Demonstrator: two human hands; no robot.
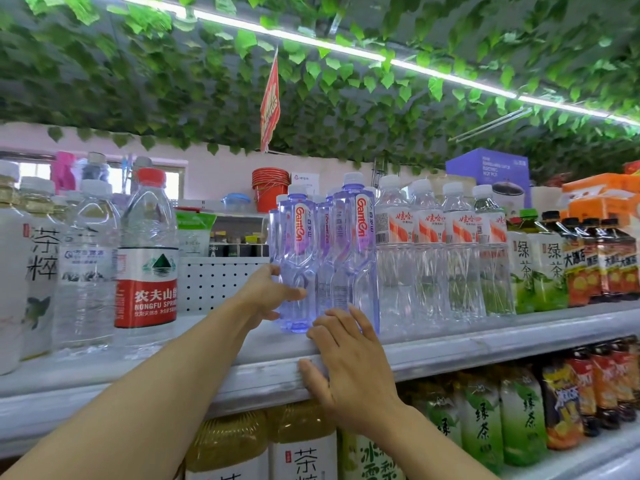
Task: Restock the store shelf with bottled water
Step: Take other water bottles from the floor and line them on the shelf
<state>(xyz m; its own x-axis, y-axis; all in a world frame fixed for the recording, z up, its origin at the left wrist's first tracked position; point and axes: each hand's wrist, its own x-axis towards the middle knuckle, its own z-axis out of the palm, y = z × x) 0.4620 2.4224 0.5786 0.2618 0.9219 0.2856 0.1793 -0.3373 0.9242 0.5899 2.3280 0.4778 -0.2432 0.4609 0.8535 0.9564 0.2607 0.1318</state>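
Your two bare forearms reach up from the bottom of the view, nearest of all. Your right hand [349, 358] lies flat over the front lip of the white top shelf [485, 344], fingers straight and spread, fingertips up against the base of the right-hand Ganten bottle [356, 251]. Your left hand [268, 294] curls round the lower half of the left Ganten bottle [294, 258], thumb across its front, fingers behind it. Both of these violet-tinted water bottles stand upright near the shelf's front edge, each with "Ganten" in red running down a white label, and more of the same stand behind them. To your left, across an open gap backed by white pegboard [214, 282], stands a big clear Nongfu Spring bottle [147, 254] with a red cap and a red label reading "农夫山泉 NONGFU SPRING". Beside it is another clear water bottle [86, 265] whose label is too blurred to read, then a white tea bottle [38, 268] marked "茶粹". Just right of the Ganten group runs a row of clear bottles with red-and-white labels [440, 247], then green tea bottles [536, 265] marked "绿茶", then dark bottles with orange labels [602, 261]. The lower shelf holds yellow tea bottles [298, 441] marked "茶" and more green ones. Behind stand a red bucket [270, 188] and a purple box [488, 174] printed "ELECTRIC HOT POT". A red pennant [270, 105] hangs from the leaf-covered ceiling.
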